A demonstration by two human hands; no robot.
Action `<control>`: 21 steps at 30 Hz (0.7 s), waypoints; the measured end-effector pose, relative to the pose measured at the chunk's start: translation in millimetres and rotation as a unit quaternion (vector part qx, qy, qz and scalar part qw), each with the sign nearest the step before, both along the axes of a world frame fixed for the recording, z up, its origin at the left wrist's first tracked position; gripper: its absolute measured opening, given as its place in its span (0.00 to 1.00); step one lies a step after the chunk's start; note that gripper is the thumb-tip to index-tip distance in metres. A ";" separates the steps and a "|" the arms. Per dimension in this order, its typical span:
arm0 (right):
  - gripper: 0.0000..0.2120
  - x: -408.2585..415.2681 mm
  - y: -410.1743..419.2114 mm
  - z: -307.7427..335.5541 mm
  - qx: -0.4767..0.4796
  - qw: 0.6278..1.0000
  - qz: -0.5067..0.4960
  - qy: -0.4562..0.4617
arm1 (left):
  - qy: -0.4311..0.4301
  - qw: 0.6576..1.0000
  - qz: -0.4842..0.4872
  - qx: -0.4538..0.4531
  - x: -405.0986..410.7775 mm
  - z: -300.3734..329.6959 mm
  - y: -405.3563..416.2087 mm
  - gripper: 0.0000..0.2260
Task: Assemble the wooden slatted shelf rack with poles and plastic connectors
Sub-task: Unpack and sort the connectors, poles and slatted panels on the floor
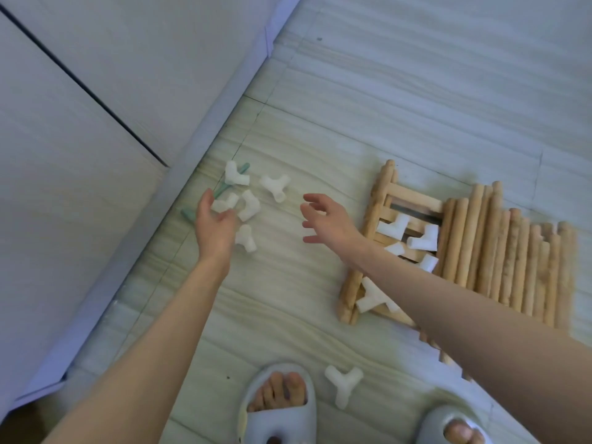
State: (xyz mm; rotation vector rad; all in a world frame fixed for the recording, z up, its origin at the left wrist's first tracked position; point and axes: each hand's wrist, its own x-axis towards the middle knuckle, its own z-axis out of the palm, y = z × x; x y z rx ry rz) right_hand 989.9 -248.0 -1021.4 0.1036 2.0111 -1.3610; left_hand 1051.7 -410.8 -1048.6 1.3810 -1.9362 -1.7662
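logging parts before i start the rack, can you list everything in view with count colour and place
loose connectors: five, white, clustered on the floor by the left hand
connector by the foot: one, white, floor between the slippers
connectors on the slats: about five, white, lying on the slatted panel, one partly under the right forearm
green pieces: at least two, pale green, under and beside the loose cluster
slatted panel: count unclear, light wood, floor at right
poles: roughly a dozen, light wood, side by side on the panel's right part
floor: pale tiles
wall panels: white, at left
slippers: two, grey, bottom edge
left hand: open, over the cluster
right hand: open, fingers spread, holding nothing
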 end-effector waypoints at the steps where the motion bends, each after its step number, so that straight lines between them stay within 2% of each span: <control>1: 0.18 3.5 12.1 3.0 0.029 0.999 0.026 0.034 | -0.004 0.998 -0.026 -0.055 2.9 2.2 8.1 0.24; 4: 0.17 13.5 55.6 13.0 0.127 0.974 0.135 0.130 | 0.017 0.979 -0.139 -0.146 14.8 7.6 41.9 0.15; 5: 0.17 16.8 71.5 16.0 0.160 0.961 0.170 0.150 | 0.022 0.973 -0.186 -0.137 20.1 9.1 55.3 0.12; 7: 0.17 25.1 103.2 20.4 0.214 0.933 0.231 0.176 | 0.025 0.956 -0.284 -0.062 34.4 13.0 82.4 0.09; 9: 0.18 35.6 132.2 23.7 0.248 0.910 0.276 0.185 | 0.014 0.921 -0.389 -0.012 53.6 15.9 106.4 0.08; 12: 0.21 56.0 163.1 23.8 0.270 0.894 0.298 0.197 | -0.021 0.837 -0.547 -0.026 84.0 14.4 134.3 0.07; 15: 0.26 66.8 172.7 19.5 0.290 0.872 0.322 0.228 | -0.071 0.707 -0.696 -0.105 105.1 6.5 154.4 0.16; 18: 0.31 64.7 169.7 13.8 0.328 0.826 0.371 0.270 | -0.108 0.587 -0.771 -0.220 116.2 -7.6 167.2 0.26; 20: 0.31 61.1 163.7 10.8 0.342 0.798 0.401 0.291 | -0.128 0.536 -0.790 -0.267 119.5 -16.3 171.1 0.29; 21: 0.32 60.0 159.9 8.6 0.347 0.785 0.417 0.298 | -0.136 0.526 -0.793 -0.275 120.5 -20.1 171.9 0.29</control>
